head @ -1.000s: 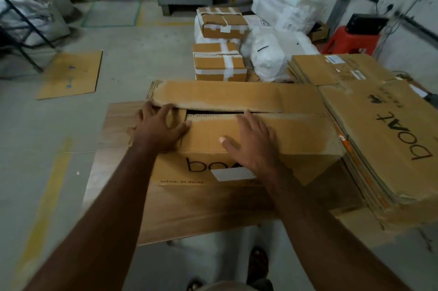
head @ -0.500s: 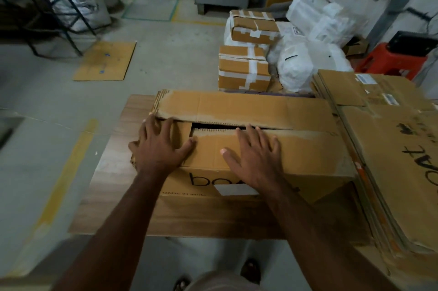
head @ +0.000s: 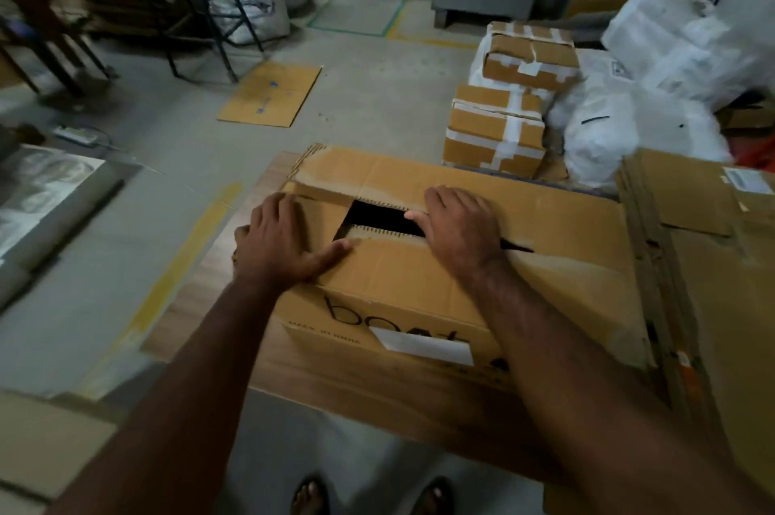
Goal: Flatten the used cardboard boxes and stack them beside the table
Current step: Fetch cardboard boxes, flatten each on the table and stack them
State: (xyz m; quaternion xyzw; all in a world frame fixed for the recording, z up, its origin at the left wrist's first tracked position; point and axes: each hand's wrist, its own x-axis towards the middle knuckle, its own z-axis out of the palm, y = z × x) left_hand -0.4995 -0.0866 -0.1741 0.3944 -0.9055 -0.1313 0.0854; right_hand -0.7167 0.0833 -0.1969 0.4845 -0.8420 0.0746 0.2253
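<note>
Cardboard box sat on the wooden worktop before me; my left hand pressed flat, grip wide, on its near-left flap; my right hand curled its grip over the far flap's edge; flattened cardboard lay stacked just right; taped boxes stood beyond.

The cardboard box front reads "boAt", partly covered.
</note>
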